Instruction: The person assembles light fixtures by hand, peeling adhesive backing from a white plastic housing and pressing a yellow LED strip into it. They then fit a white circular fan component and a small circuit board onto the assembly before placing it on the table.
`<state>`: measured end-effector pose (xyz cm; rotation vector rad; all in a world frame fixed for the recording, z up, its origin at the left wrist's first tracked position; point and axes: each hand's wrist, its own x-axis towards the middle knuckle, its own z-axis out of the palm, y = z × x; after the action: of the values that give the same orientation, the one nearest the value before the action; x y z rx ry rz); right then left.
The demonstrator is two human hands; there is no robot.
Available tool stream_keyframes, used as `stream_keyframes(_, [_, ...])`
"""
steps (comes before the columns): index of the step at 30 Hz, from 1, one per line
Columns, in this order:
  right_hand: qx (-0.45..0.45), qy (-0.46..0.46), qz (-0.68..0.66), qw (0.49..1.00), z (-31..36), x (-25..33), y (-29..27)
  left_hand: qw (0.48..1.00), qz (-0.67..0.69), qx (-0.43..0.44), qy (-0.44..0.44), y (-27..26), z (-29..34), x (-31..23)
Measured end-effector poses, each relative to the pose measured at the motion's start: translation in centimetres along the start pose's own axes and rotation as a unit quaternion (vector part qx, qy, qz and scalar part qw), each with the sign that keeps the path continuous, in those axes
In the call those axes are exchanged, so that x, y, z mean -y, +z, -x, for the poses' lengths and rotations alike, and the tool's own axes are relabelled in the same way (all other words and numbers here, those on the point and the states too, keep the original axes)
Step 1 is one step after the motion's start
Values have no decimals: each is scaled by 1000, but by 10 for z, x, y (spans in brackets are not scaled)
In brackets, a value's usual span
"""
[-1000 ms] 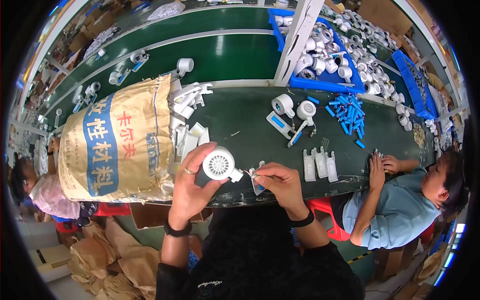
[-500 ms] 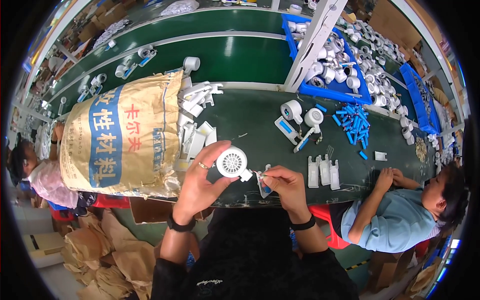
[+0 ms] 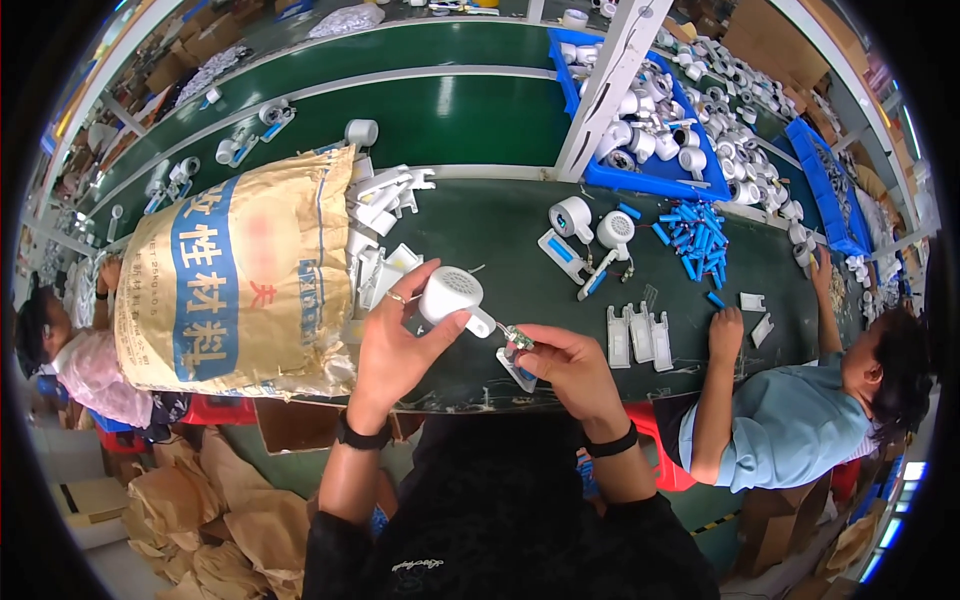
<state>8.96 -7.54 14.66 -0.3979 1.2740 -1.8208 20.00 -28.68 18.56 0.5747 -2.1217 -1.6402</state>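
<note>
My left hand (image 3: 400, 350) is closed round a white fan head (image 3: 452, 294) with a slotted round grille, its short neck pointing right. Thin wires run from that neck to a small green circuit board (image 3: 519, 339), which my right hand (image 3: 568, 368) pinches between thumb and fingers. Just under the right fingers a white handle shell with a blue battery (image 3: 515, 368) lies at the table's near edge, partly hidden by the hand. Further off, two more fan heads (image 3: 615, 230) lie wired to handle shells with blue batteries (image 3: 565, 256).
A big paper sack (image 3: 235, 280) stands at left beside a pile of white plastic shells (image 3: 385, 200). Blue batteries (image 3: 695, 240) are heaped at right, near several empty handle shells (image 3: 640, 336). Beyond are a blue crate (image 3: 655, 175) of fan parts and a white post (image 3: 610, 90). A co-worker (image 3: 790, 430) sits at right.
My left hand has tilted the fan head, so its grille faces upward and its side shows. The circuit board is now plainly visible in my right fingers. The co-worker's hands have moved apart.
</note>
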Motion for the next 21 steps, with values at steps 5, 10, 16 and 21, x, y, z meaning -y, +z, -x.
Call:
stream_keyframes(5, [3,0,-55,998,1,-3,-4,1000,-12,-17,1,5,-3,4])
stream_keyframes(10, [-5,9,-58,998,3,-4,-1,1000,-24,-13,-1,6,-3,3])
stream_keyframes(16, [-7,13,-61,998,-2,-2,3,1000,-6,-15,-25,6,-10,14])
stream_keyframes(21, [-49,-55,-19,997,-48,11,-9,997,-76,-4,8,4,-70,9])
